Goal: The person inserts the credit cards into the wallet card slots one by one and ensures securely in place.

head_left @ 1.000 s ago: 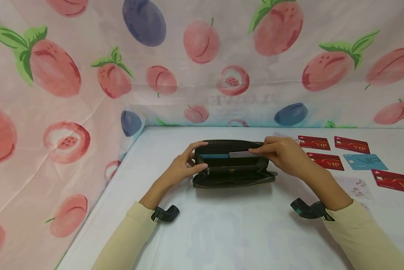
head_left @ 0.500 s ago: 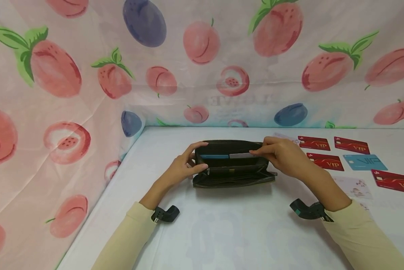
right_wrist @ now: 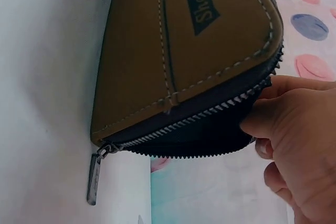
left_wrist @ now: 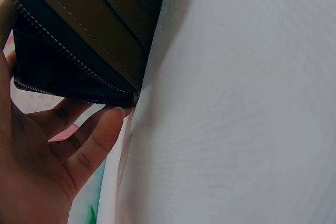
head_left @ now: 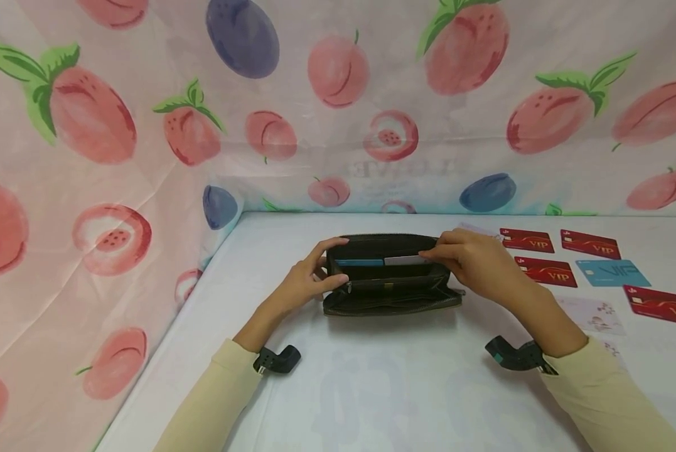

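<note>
A dark zip-around wallet (head_left: 388, 285) stands unzipped on the white table, its compartments spread towards me. Its brown outer side and zip teeth fill much of both wrist views. My left hand (head_left: 305, 281) grips the wallet's left end between thumb and fingers. Inside, a blue card (head_left: 360, 263) sits in the left slot, only its top strip showing. Beside it a greyish card (head_left: 401, 260) pokes out of the right slot. My right hand (head_left: 479, 263) pinches that card's right end; the wallet's side hides these fingertips in the right wrist view (right_wrist: 304, 140).
On the right lie several red VIP cards (head_left: 545, 271), a blue VIP card (head_left: 612, 273) and pale floral cards (head_left: 592, 315), one partly under my right forearm. A metal zip pull (right_wrist: 94, 179) hangs from the wallet. A fruit-print cloth (head_left: 338, 138) stands behind and left.
The greyish card has levelled and sits slightly lower in its slot. My right fingertips have shifted a little rightward along it. My left hand and the wallet look nearly unmoved.
</note>
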Motion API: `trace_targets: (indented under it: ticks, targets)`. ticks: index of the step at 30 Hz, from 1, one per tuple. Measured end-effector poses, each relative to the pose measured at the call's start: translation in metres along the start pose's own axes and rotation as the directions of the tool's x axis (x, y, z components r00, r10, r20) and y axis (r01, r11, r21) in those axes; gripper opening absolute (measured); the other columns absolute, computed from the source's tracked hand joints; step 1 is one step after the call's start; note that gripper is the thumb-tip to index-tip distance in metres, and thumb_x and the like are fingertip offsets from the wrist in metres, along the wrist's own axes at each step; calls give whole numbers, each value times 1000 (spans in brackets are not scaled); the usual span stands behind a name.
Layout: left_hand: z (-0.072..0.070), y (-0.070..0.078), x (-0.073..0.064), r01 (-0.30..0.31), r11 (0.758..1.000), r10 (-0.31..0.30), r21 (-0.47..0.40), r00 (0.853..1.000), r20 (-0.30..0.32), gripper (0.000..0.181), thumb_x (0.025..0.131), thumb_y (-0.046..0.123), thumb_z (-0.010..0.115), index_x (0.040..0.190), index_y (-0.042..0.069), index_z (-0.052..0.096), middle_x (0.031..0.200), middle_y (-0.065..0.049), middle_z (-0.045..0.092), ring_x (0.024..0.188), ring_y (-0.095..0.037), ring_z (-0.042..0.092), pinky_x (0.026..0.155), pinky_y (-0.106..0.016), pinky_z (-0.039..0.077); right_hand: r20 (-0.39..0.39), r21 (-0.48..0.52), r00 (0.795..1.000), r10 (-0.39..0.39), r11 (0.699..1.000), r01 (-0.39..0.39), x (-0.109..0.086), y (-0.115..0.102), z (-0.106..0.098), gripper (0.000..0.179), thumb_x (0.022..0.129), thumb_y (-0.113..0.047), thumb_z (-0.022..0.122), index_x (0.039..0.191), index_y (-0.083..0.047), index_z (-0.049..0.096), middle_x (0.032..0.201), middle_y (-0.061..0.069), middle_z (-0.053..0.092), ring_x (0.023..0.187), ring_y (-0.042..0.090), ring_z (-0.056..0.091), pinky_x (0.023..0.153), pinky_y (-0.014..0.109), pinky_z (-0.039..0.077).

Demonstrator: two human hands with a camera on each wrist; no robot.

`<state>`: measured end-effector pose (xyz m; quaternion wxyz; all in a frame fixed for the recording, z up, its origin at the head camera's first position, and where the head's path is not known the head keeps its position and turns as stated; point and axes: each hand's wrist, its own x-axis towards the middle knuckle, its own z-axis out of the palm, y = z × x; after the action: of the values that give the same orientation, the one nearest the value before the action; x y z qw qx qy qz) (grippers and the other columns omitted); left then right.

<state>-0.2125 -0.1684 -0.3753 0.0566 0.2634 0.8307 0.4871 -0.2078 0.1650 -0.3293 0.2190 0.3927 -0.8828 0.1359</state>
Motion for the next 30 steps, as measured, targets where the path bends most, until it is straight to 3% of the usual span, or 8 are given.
trace_targets:
  ticks: [4,9,14,30]
  targets:
    - [-1,1,0,-3,1000,3,-3,1000,-1,61,91,36,65,142,47,32,89,-8,61,76,-20,65,55,-42,51,-88,-14,994,-61,998,60,0,2,-1,34,70,5,80,98,-14,77,83,-1,68,77,18,59,62,34,53]
    - [-1,1,1,-7,1000,7,-5,1000,5,62,91,39,65,141,48,31,89,-8,61,76,-20,66,56,-42,52,-131,53,990,-56,997,64,-1,4,1,37,68,6,82,97,-15,77,87,-2,71,77,15,59,61,33,52]
    - [0,0,2,-10,1000,10,-8,1000,6,61,91,39,65,141,49,31,91,-7,61,77,-19,66,56,-41,51,-101,94,995,-11,995,21,-2,5,1,38,70,6,81,99,-18,77,84,-6,70,75,12,56,60,31,51]
    - [0,-4,1,-4,1000,4,-13,1000,-1,61,91,38,65,141,49,31,92,-6,63,77,-19,67,55,-40,51,5,81,998,55,995,-55,0,2,1,35,74,3,79,100,-20,78,81,-5,70,71,11,47,56,27,45]
